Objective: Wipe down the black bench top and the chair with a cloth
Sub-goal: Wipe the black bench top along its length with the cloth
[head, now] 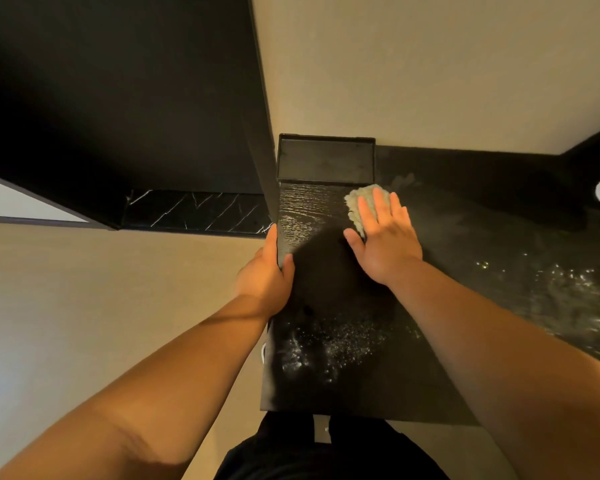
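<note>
Pale green cloth (359, 202): soft, light and limp, bunches easily. Best worked under a flat palm, or pinched at a bunched edge to lift. It lies on the black desk (343, 386) toward the far end, just in front of a black tray (326, 137) set against the wall (430, 81). On it the right hand (385, 237), grip released: fingers straight and spread, pressing flat, cloth poking out past the fingertips. The left hand (265, 275) has its grip clenched round the desk's left edge, thumb on top, likely bracing. Wet-looking speckles (326, 344) on the near desk, probably slippery.
</note>
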`<action>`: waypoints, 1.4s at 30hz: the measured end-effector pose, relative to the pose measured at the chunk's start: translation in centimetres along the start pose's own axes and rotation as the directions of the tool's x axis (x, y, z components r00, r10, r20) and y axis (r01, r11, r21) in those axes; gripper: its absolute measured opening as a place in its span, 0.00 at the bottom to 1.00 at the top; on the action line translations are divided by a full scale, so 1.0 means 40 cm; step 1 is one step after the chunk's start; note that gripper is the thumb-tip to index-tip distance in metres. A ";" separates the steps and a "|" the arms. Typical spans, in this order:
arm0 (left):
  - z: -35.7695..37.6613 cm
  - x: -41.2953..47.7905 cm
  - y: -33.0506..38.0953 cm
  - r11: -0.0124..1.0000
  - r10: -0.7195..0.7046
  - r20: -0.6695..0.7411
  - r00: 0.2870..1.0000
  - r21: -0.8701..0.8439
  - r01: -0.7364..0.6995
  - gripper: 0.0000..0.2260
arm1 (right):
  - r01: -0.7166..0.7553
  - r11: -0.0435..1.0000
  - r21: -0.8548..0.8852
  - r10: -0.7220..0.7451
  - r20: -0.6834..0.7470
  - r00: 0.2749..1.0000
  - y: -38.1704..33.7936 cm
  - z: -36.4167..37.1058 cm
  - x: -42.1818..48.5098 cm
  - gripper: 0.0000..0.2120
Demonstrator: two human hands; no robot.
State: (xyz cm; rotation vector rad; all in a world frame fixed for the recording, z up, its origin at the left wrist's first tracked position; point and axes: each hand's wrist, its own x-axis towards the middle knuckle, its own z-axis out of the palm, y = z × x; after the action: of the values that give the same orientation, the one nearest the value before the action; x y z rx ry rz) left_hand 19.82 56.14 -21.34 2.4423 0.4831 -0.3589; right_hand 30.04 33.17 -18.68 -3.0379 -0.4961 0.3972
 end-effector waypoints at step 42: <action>0.050 -0.128 -0.045 0.984 -0.089 -0.026 0.996 -0.159 0.084 0.21 | 0.626 0.780 0.025 -0.615 0.216 0.758 -0.168 0.013 -0.006 0.35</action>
State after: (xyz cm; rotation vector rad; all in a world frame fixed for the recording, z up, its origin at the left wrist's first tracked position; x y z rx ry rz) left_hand 14.19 54.96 -21.96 2.2821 0.6104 -0.3043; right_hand 27.62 39.44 -18.59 -2.6420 -1.4861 0.6641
